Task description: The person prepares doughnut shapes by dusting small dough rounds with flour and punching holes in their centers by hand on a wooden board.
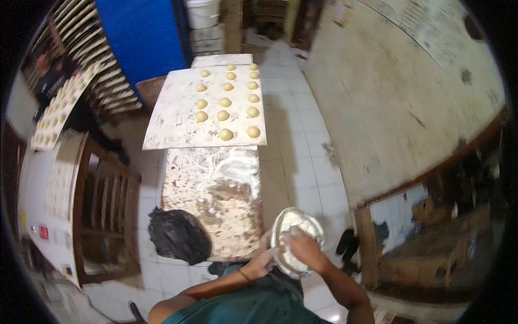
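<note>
A round metal bowl [295, 269] of white, flour-like powder is beside the near right corner of the table. My left hand [261, 264] grips its left side, thumb over the rim. Inside the bowl is my right hand [303, 247]; its fingers are smeared by motion, and whether they hold any powder cannot be made out. Beyond, a pale board [175, 108] lies across the table [186, 178] and bears several rounded dough balls [225, 135] in rows. The table's metal-looking top is streaked with white.
A crumpled black plastic bag [178, 237] sits at the table's near left corner. At far left, a person [59, 75] carries another board [51, 116] of dough balls near a tray rack [81, 32]. A white bucket [203, 13] stands at the back; a wall [399, 108] rises on the right.
</note>
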Motion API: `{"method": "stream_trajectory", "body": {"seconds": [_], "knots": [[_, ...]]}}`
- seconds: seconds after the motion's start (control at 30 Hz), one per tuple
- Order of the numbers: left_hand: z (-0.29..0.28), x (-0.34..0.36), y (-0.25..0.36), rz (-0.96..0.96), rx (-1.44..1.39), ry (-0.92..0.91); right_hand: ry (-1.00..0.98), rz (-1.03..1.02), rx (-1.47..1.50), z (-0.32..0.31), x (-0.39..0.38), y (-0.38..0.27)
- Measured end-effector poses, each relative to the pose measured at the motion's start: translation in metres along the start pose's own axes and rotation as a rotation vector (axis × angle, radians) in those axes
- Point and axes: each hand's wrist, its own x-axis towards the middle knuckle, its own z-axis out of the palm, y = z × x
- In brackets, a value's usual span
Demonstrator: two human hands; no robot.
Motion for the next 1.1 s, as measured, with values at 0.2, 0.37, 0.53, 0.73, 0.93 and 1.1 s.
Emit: {"method": "stream_trajectory", "body": {"seconds": [0.2, 0.37, 0.53, 0.73, 0.93, 1.1], "knots": [[0.05, 0.042, -0.023, 0.335, -0.164, 0.25, -0.243, -0.267, 0.234, -0.065, 0.072, 0.061], [0.065, 0.06, -0.024, 0.6, -0.402, 0.4, -0.331, -0.703, 0.423, -0.124, 0.19, 0.073], [0.056, 0.088, -0.019, 0.916, -0.541, 0.607, -0.205, -0.66, 0.279, -0.188, 0.391, 0.061], [0.059, 0.148, 0.023, 1.092, -0.789, 0.987, -0.406, -0.497, 0.497, -0.201, 0.544, 0.031], [0.065, 0.194, 0.047, 1.243, -0.937, 1.076, -0.165, -0.185, 0.913, -0.201, 0.656, -0.008], [0.07, 0.242, 0.044, 1.34, -1.055, 1.164, -0.278, -0.587, 0.434, -0.189, 0.834, 0.025]]}}
